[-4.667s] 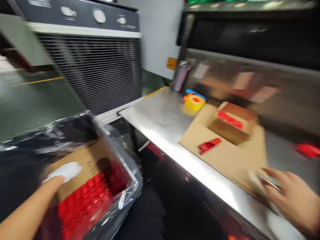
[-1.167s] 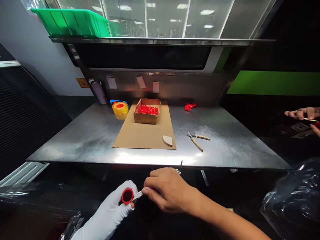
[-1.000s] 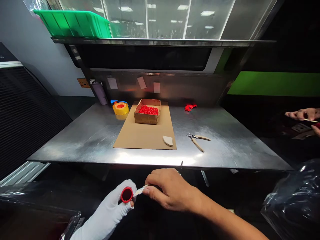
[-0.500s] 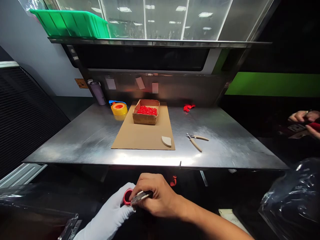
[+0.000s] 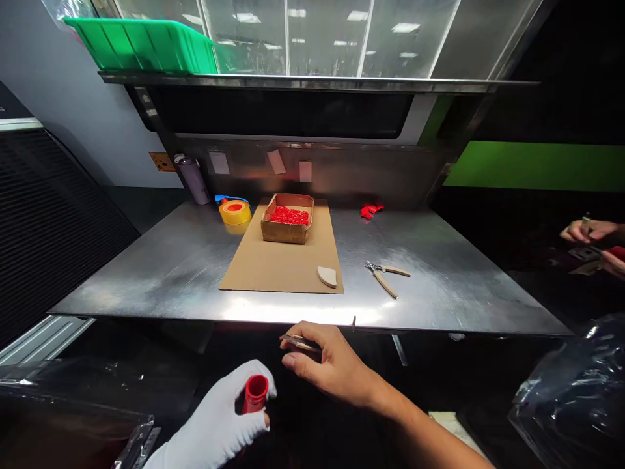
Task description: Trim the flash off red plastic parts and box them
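My left hand (image 5: 229, 404), in a white glove, is closed around a hollow red plastic tube (image 5: 256, 389). The tube's open round end faces up towards me. To its right and slightly higher, my bare right hand (image 5: 327, 361) grips a slim knife-like tool (image 5: 301, 342) with a dark body and metallic edge; its exact kind is partly hidden by the fingers. The tool and the tube are apart. Both hands are in front of the metal table's near edge.
On the metal table (image 5: 161, 267), a cardboard sheet (image 5: 273, 270) bears a box (image 5: 286, 233) of small red pieces and a pale curved block (image 5: 327, 277). Nearby are yellow tape (image 5: 235, 213), cutting pliers (image 5: 385, 277), red scraps (image 5: 372, 210) and a bottle (image 5: 193, 179). Another person's hands (image 5: 593, 231) work at right.
My right hand has moved up and right, drawing the tool away from the tube's rim. In my left hand, more of the red tube now shows.
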Tool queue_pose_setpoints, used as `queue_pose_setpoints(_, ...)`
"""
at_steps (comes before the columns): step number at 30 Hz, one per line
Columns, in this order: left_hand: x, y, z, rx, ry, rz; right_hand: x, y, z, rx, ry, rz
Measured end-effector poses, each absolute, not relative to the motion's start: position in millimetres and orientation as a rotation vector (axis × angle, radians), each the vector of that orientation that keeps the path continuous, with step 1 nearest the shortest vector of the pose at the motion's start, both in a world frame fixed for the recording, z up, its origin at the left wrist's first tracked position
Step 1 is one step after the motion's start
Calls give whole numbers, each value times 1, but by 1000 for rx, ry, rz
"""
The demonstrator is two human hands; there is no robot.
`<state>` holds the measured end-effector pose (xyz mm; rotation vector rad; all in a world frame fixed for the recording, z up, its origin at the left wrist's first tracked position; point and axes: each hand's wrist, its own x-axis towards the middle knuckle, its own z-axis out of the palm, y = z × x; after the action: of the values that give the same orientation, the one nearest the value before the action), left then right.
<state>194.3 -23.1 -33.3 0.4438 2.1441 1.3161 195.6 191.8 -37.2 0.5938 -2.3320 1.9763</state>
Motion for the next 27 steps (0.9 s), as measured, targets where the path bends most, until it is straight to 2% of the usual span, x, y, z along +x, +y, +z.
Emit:
queue_pose_setpoints(5,194,-32,-53,538,2141,1527,205,196,-34,713,-2466,1663)
queue_pose_setpoints(13,193,-27,-52,522,2344,1515,213,184,-37,639,-2515,1229)
queue_pose_setpoints(27,195,-26,-56,534,2469,1567,212,181,-42,602,-2685,920)
